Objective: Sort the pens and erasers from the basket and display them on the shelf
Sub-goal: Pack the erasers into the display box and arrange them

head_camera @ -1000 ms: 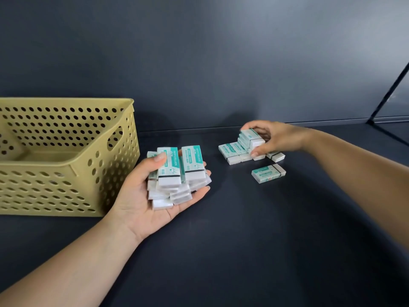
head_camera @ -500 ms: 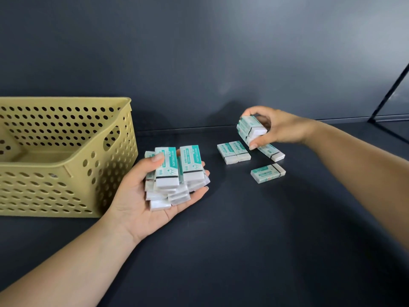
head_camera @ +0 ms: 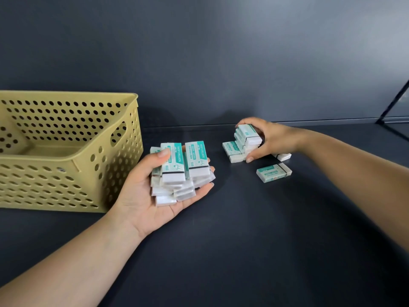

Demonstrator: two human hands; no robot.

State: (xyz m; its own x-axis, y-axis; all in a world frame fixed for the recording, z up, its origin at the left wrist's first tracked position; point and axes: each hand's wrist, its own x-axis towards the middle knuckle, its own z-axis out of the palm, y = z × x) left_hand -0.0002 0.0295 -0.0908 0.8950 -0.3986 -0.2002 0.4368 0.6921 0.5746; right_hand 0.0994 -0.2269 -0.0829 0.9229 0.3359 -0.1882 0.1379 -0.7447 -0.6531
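Your right hand [head_camera: 274,138] has its fingers [head_camera: 250,159] curled round a small stack of erasers [head_camera: 247,136], thumb on the near side and the other fingertips over the top; about four white-and-teal erasers show in that stack, and its lower end sits at the dark shelf [head_camera: 243,251]. Just left of the stack, touching it, lie two more erasers [head_camera: 231,150] side by side. One eraser end [head_camera: 283,156] pokes out under your wrist, and a single loose eraser [head_camera: 274,172] lies flat on the shelf a little nearer to you.

Your left hand [head_camera: 152,196] is palm up, fingers cupped under a heap of erasers [head_camera: 181,173] with the thumb pressing on top. Two lie face up on that heap with printed sleeves showing; roughly eight more white ends are stacked beneath, though you cannot count them exactly.

To the left of your left hand stands one yellow perforated basket [head_camera: 88,178] on the shelf, close to your thumb. What its visible interior holds cannot be told beyond bare floor. You can see zero pens here.
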